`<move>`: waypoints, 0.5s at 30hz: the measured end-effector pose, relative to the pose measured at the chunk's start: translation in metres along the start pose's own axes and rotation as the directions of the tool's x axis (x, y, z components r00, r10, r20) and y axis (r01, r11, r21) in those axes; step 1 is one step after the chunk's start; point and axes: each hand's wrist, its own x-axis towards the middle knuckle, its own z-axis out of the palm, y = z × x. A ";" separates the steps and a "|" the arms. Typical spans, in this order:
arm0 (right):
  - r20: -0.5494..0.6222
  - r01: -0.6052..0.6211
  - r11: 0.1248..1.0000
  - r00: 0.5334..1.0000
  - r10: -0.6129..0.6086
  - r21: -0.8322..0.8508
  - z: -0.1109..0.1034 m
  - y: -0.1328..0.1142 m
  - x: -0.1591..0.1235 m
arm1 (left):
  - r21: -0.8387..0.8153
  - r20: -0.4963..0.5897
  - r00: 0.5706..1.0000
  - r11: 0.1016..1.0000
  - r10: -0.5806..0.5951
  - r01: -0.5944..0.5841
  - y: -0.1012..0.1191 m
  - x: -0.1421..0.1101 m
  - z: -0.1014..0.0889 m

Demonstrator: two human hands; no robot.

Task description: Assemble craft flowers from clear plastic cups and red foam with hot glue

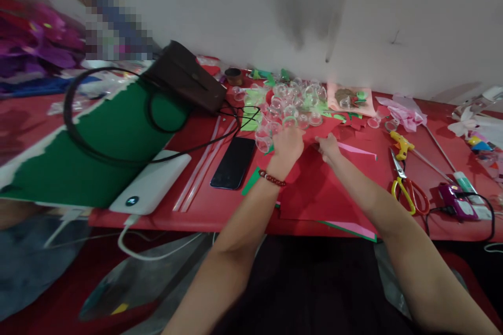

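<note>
Before me on the red table lies a stack of coloured paper, a red sheet (326, 188) uppermost, with pink and green edges showing beneath. My left hand (288, 142), a beaded bracelet on its wrist, is closed near the sheet's far left part. It is right beside a heap of small clear plastic cups (293, 99). At the far side of the paper, my right hand (329, 147) is closed too, its fingertips pointing left toward the other hand. Whatever either hand grips is hidden by the fingers. A narrow pink strip (357, 151) shows just right of my right hand.
A phone (233, 163), clear strips (198, 170), a white power bank (151, 186) and a brown handbag (192, 78) lie left. At right are scissors (400, 167), a yellow glue gun (401, 145) and a purple device (458, 201). A wall stands behind.
</note>
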 end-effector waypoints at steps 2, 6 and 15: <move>0.020 0.019 1.000 1.000 -0.019 0.000 -0.003 0.006 -0.002 | 0.039 0.002 1.000 0.999 0.020 -0.020 0.004 0.007 0.004; 0.077 0.063 0.998 0.995 -0.065 0.025 -0.013 0.012 -0.007 | 0.038 0.020 0.999 0.998 -0.044 0.043 0.002 0.006 0.009; 0.058 0.094 0.995 0.994 -0.093 -0.015 -0.002 0.007 0.014 | 0.042 0.046 0.992 0.992 -0.121 0.119 -0.007 -0.004 0.016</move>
